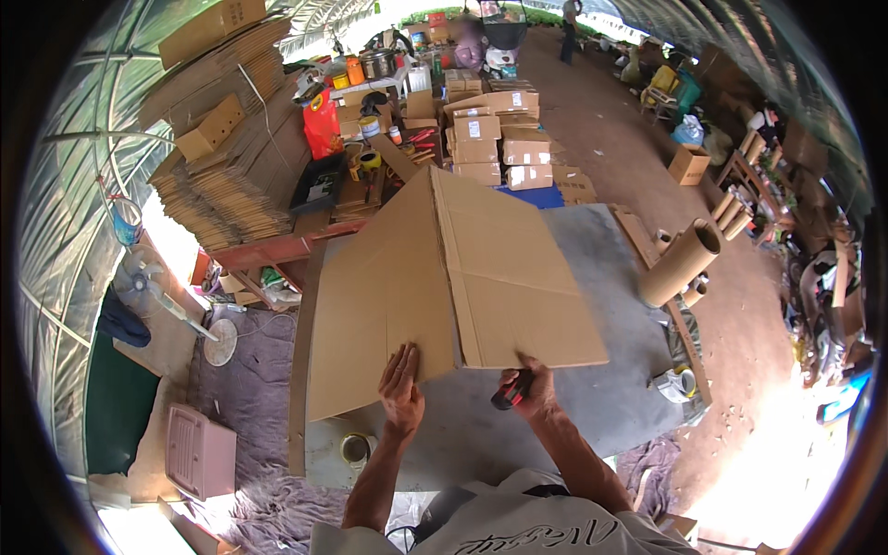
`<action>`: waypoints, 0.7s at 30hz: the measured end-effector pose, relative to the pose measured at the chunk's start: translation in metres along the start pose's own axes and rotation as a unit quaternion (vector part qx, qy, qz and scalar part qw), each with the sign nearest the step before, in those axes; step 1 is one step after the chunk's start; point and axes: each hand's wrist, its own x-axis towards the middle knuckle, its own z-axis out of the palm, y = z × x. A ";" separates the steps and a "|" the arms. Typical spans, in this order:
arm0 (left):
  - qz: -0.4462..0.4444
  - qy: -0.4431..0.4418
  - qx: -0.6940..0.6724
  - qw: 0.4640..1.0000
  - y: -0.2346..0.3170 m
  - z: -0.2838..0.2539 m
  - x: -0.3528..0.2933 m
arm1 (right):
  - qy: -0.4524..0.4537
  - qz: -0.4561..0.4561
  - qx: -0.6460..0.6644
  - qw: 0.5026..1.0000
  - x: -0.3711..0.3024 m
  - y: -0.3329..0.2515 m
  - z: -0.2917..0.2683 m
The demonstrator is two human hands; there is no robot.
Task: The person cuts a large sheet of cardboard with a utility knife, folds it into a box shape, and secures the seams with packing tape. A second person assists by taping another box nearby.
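Note:
A large brown cardboard sheet lies across the grey table. It has two panels meeting along a line from far to near, and the right panel appears raised at this line. My left hand rests on the left panel's near edge, fingers stretched out together. Just past the right panel's near edge, my right hand is closed around a small red-and-black hand tool. Its exact kind is hard to make out, and any working tip is hidden.
A tape roll sits at the table's near left, another tape roll at its right edge. A thick cardboard tube stands tilted on the right. Stacked flat cartons rise at far left; closed boxes stand beyond the table.

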 end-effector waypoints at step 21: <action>0.018 -0.169 0.100 0.980 -0.033 0.001 -0.083 | 0.021 -0.142 -0.338 0.930 -0.043 -0.011 -0.018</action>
